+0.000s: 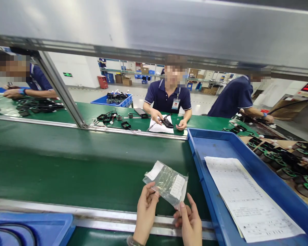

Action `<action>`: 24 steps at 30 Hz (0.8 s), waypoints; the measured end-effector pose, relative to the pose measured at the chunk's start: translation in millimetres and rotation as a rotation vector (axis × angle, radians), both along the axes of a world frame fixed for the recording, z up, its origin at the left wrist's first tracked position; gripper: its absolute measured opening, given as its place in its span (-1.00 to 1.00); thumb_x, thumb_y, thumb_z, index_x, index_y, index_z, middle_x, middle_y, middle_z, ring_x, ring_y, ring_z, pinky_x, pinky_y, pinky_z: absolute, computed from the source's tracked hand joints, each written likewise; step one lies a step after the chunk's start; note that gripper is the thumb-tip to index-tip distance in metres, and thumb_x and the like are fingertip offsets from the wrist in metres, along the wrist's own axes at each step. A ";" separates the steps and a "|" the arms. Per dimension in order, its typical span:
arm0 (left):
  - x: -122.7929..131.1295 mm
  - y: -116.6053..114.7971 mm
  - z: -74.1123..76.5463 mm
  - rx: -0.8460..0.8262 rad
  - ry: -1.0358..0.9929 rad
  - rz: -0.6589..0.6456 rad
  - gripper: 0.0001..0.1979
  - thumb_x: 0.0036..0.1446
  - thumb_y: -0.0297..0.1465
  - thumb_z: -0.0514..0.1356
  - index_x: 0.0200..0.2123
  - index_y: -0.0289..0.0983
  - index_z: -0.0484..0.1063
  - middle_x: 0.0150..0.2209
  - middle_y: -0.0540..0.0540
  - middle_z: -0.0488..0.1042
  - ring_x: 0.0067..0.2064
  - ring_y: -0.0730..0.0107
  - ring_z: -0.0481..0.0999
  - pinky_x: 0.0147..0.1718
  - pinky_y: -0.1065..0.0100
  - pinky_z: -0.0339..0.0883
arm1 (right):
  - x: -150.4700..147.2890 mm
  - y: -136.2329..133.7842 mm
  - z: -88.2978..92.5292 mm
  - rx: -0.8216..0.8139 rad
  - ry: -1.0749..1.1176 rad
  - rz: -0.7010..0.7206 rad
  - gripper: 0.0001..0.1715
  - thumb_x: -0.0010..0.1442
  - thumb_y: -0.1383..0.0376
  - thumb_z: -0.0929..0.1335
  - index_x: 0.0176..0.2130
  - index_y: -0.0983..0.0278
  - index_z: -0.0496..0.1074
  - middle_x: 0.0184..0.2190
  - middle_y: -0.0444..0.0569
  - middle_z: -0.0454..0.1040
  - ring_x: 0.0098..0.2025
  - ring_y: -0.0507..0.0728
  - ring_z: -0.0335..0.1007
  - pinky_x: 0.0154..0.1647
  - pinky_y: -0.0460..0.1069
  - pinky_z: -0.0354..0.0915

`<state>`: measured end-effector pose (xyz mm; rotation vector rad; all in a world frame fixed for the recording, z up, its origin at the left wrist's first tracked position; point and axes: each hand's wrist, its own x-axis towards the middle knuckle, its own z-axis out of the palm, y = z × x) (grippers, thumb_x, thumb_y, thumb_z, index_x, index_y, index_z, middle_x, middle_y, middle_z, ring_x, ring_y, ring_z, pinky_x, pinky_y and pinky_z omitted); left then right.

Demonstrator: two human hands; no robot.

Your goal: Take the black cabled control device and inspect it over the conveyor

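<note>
A clear plastic bag with white paper labels on it is held up over the green belt. My left hand pinches its lower left edge between thumb and fingers. At the lower right corner, my right hand grips the bag with the thumb in front, its index finger raised beside the edge. One label faces me on the right side of the bag, and another sits at its upper left. The print on both is too small to read. Whatever small contents the bag has, I cannot make them out.
A long blue tray with printed sheets stands on the right, beside motor-like parts. Another blue tray with black cables is at lower left. Across the belt, a co-worker handles a black part. A metal beam crosses overhead.
</note>
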<state>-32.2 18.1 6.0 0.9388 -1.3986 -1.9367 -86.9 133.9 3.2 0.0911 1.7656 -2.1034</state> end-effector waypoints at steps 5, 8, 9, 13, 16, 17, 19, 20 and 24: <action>0.6 -0.5 -1.6 0.006 0.011 -0.013 -0.40 -0.05 0.00 0.30 -0.06 -0.27 0.32 -0.25 -0.15 0.50 -0.25 0.31 0.49 -0.23 0.35 0.39 | 0.5 -1.1 -4.9 0.007 0.023 0.010 0.03 -0.02 -0.13 0.43 0.18 0.45 0.14 -0.68 -0.20 0.37 -0.67 -0.02 0.14 -0.69 -0.14 0.13; -0.4 -1.7 -1.8 0.011 0.015 -0.003 -0.39 -0.07 0.00 0.31 -0.06 -0.27 0.33 -0.25 -0.16 0.50 -0.25 0.31 0.49 -0.25 0.36 0.39 | 0.7 -2.7 -9.5 -0.016 0.044 0.006 0.02 -0.03 -0.09 0.45 0.17 0.47 0.14 -0.68 -0.21 0.35 -0.65 0.00 0.17 -0.71 -0.14 0.14; -0.8 -1.9 -1.8 0.014 0.012 0.002 -0.39 -0.08 -0.01 0.32 -0.07 -0.27 0.34 -0.26 -0.15 0.50 -0.26 0.31 0.49 -0.26 0.36 0.38 | 0.7 -3.0 -10.7 -0.025 0.047 0.008 0.03 -0.03 -0.08 0.45 0.18 0.47 0.13 -0.68 -0.22 0.35 -0.65 0.00 0.17 -0.72 -0.14 0.14; -1.7 0.6 -1.7 0.034 0.010 0.012 -0.43 -0.07 -0.06 0.32 -0.07 -0.27 0.34 -0.25 -0.15 0.51 -0.30 0.34 0.50 -0.29 0.36 0.39 | -0.5 0.0 -15.2 -0.045 0.047 0.002 0.00 -0.04 -0.05 0.47 0.17 0.42 0.14 -0.66 -0.23 0.36 -0.63 0.00 0.21 -0.72 -0.16 0.16; -1.5 4.1 -2.9 0.048 0.028 -0.006 -0.47 -0.04 -0.12 0.31 -0.06 -0.26 0.32 -0.18 -0.21 0.52 -0.25 0.30 0.54 -0.27 0.34 0.39 | -6.7 8.0 -21.8 -0.029 0.012 -0.009 0.03 -0.11 -0.04 0.51 0.17 0.37 0.15 -0.58 -0.18 0.45 -0.58 0.03 0.32 -0.70 -0.15 0.24; -1.4 4.9 -3.5 0.047 0.026 -0.018 -0.48 -0.03 -0.15 0.31 -0.05 -0.26 0.32 -0.16 -0.22 0.52 -0.24 0.28 0.54 -0.25 0.33 0.39 | -10.1 11.2 -25.0 -0.016 -0.007 -0.012 0.07 -0.15 -0.04 0.53 0.17 0.37 0.15 -0.54 -0.15 0.48 -0.56 0.05 0.36 -0.69 -0.14 0.28; -1.3 6.0 -4.2 0.027 -0.001 -0.041 -0.52 -0.02 -0.21 0.30 -0.05 -0.27 0.32 -0.13 -0.25 0.51 -0.20 0.26 0.54 -0.23 0.31 0.39 | -17.2 17.3 -31.4 0.012 -0.036 -0.025 0.14 -0.22 -0.04 0.55 0.18 0.37 0.14 -0.48 -0.09 0.53 -0.51 0.09 0.43 -0.66 -0.10 0.36; -1.0 6.2 -4.0 0.004 -0.026 -0.051 -0.55 -0.01 -0.25 0.29 -0.05 -0.27 0.33 -0.11 -0.27 0.50 -0.18 0.25 0.53 -0.23 0.31 0.39 | -20.3 19.8 -34.2 0.023 -0.044 -0.031 0.15 -0.24 -0.04 0.56 0.18 0.37 0.15 -0.45 -0.07 0.54 -0.50 0.11 0.45 -0.64 -0.09 0.39; 3.7 3.5 1.4 -0.284 -0.224 -0.040 -0.70 0.05 -0.40 0.18 -0.09 -0.24 0.40 -0.15 -0.19 0.48 -0.27 0.28 0.48 -0.33 0.29 0.36 | -23.9 24.3 -37.6 0.020 -0.045 -0.056 0.13 -0.21 -0.01 0.56 0.19 0.36 0.15 -0.42 -0.07 0.56 -0.46 0.09 0.48 -0.53 -0.07 0.48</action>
